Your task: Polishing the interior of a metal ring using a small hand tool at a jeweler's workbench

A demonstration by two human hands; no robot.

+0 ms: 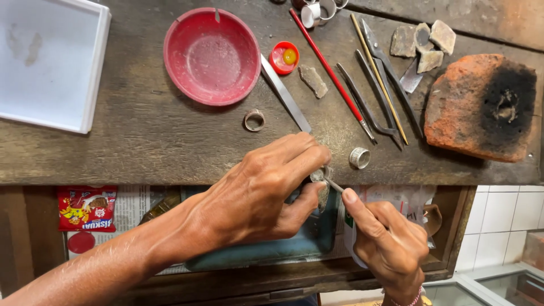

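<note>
At the workbench's (pixel 141 141) front edge, our left hand (pixel 255 195) pinches a small grey ring piece (pixel 321 177) between thumb and forefinger. Just to its right, our right hand (pixel 388 243) grips a thin metal tool (pixel 334 185), its tip touching that piece.

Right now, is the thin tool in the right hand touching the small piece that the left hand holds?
Touching. In the head view, the tip of the thin tool in the right hand meets the small piece pinched by the left hand, with no gap visible.
</note>
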